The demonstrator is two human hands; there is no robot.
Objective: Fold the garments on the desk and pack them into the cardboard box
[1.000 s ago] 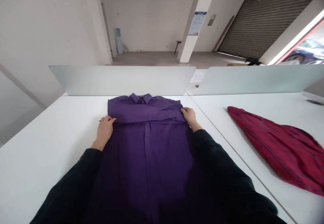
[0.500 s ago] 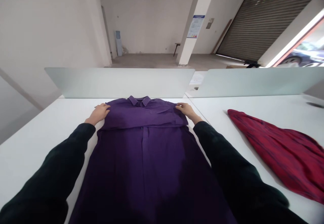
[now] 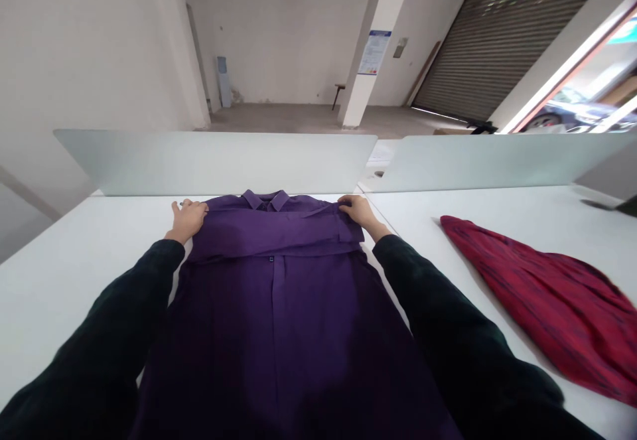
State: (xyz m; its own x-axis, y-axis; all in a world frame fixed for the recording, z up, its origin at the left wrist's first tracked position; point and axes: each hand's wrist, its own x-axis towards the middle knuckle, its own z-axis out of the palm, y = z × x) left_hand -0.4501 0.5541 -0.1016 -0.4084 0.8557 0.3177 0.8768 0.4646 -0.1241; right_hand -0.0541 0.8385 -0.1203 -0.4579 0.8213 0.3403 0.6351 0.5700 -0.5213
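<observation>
A purple button-up shirt (image 3: 318, 314) lies front up, its collar towards the far side. Its sleeves (image 3: 269, 231) are folded across the chest in a flat band below the collar. My left hand (image 3: 188, 220) is closed on the fabric at the band's left end, by the shoulder. At the right end my right hand (image 3: 359, 210) pinches the sleeve cloth between thumb and fingers. A small dark spot shows by the left fingers; I cannot make out what it is. My dark sleeves and their shadow cover part of the shirt's lower edges.
The shirt rests on a white table (image 3: 64, 281). A red patterned garment (image 3: 537, 281) lies on the right. Frosted partition panels (image 3: 223, 161) stand along the far edge, with a gap between them. Beyond are a pillar (image 3: 368, 48) and a roller shutter (image 3: 468, 48).
My left hand has drawn slightly left and its end of the sleeve band has shifted with it. My right hand keeps its hold at the right shoulder. The camera view has turned a little right.
</observation>
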